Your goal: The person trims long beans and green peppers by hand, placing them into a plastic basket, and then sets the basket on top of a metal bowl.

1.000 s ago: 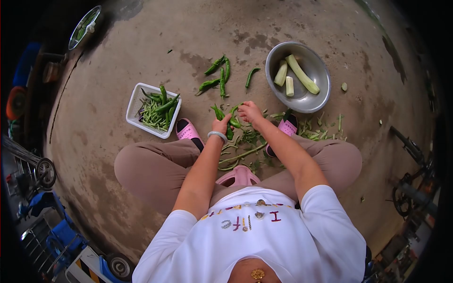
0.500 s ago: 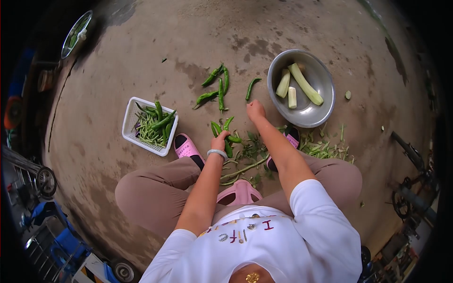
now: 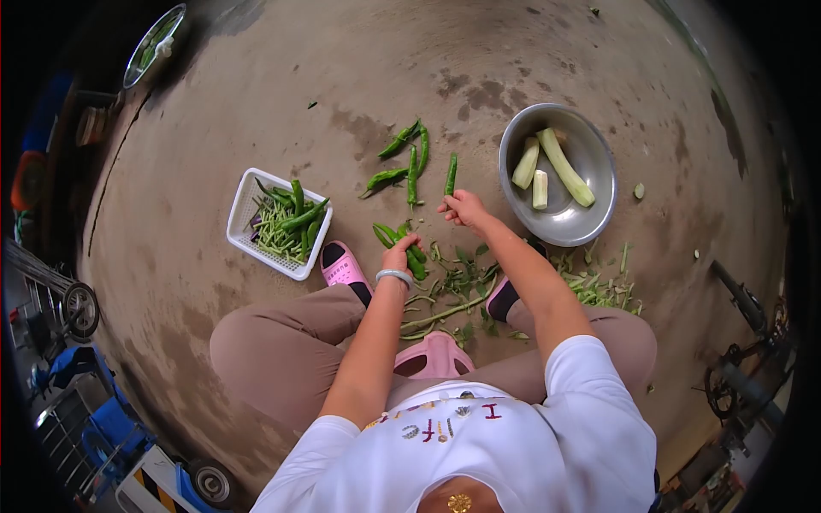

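Several green chili peppers [image 3: 414,264] are bunched in my left hand [image 3: 398,255], which has a pale bangle at its wrist and is closed around them. My right hand [image 3: 465,210] pinches one green chili pepper [image 3: 451,173] at its near end, the rest pointing away from me. Just beyond, between the two hands, more green chili peppers [image 3: 412,175] lie loose on the concrete floor. A white plastic basket [image 3: 242,205] left of my left hand holds green beans, green peppers and something dark purple.
Right of my right hand, a metal basin [image 3: 605,205] contains peeled pale-green vegetable pieces [image 3: 564,167]. Trimmings and leaves [image 3: 599,286] litter the floor around my pink shoes [image 3: 344,267]. Another bowl [image 3: 137,68] stands far left. Wheeled equipment [image 3: 81,308] lines the left side.
My right hand now grips the single pepper, which has swung more upright and shifted slightly toward me. My left hand keeps its bunch. The whole view has shifted slightly.
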The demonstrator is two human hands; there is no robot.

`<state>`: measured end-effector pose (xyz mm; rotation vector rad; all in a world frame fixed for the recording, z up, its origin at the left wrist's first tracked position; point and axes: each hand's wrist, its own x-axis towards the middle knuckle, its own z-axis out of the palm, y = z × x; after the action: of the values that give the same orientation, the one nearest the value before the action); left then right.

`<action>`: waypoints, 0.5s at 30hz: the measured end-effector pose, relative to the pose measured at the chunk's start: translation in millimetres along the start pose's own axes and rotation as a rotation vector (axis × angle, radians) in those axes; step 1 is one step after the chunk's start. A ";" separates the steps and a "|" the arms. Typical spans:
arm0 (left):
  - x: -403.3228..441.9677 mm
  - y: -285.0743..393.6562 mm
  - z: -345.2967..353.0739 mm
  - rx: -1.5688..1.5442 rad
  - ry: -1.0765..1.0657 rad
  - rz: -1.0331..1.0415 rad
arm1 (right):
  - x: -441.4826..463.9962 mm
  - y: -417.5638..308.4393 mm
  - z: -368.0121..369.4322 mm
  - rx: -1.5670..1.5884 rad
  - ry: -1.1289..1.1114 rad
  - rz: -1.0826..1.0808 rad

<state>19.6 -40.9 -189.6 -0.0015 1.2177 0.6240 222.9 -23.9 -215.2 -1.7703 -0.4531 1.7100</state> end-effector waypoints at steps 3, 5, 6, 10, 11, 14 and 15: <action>0.7 12.4 4.3 -0.058 0.023 0.062 | -43.6 -0.6 15.3 0.018 -0.210 -0.002; -1.3 17.6 6.2 -0.065 0.003 0.086 | -63.4 4.5 25.1 -0.028 -0.296 -0.024; -3.1 19.7 8.5 -0.062 -0.022 0.100 | -73.8 5.3 29.8 -0.152 -0.339 -0.090; -19.0 23.8 16.1 -0.062 0.006 0.141 | -106.0 6.2 39.9 -0.387 -0.305 -0.207; -24.3 25.1 17.6 -0.061 -0.004 0.142 | -112.3 5.9 40.2 -0.446 -0.245 -0.228; -38.1 30.2 22.4 -0.033 -0.055 0.145 | -136.9 -2.3 40.3 -0.573 -0.136 -0.271; -42.0 31.2 23.2 -0.027 -0.076 0.141 | -140.3 -0.3 39.7 -0.574 -0.131 -0.280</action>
<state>17.4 -26.1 -134.3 0.0850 1.1424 0.7571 170.1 -105.3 -106.3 -1.8567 -1.2909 1.5945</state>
